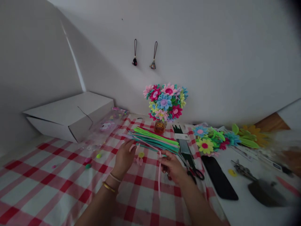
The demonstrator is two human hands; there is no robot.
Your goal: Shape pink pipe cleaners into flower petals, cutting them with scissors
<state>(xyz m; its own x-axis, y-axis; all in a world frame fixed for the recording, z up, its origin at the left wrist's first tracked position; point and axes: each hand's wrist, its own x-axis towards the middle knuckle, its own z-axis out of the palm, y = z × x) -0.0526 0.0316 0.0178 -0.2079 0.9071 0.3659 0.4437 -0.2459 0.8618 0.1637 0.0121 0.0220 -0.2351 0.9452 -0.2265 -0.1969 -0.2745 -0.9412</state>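
Note:
A pink pipe cleaner [159, 183] is pinched in the fingers of my right hand [172, 165], one end hanging down over the checked cloth. My left hand [124, 157] is at the left with its fingers curled in; what they hold is hard to make out. Close beside its thumb is a small pink flower with a yellow centre [141, 154], partly shaped; I cannot tell whether the thumb touches it. Just beyond both hands lies a bundle of green, teal and pink pipe cleaners [155, 140].
A vase [160, 126] of pipe-cleaner flowers stands by the wall. Scissors [196, 173] and a black phone [219, 178] lie right, near finished flowers [205, 146] and pliers [243, 171]. Left are a white box [72, 110], a plastic bag [105, 125] and small pompoms [88, 166].

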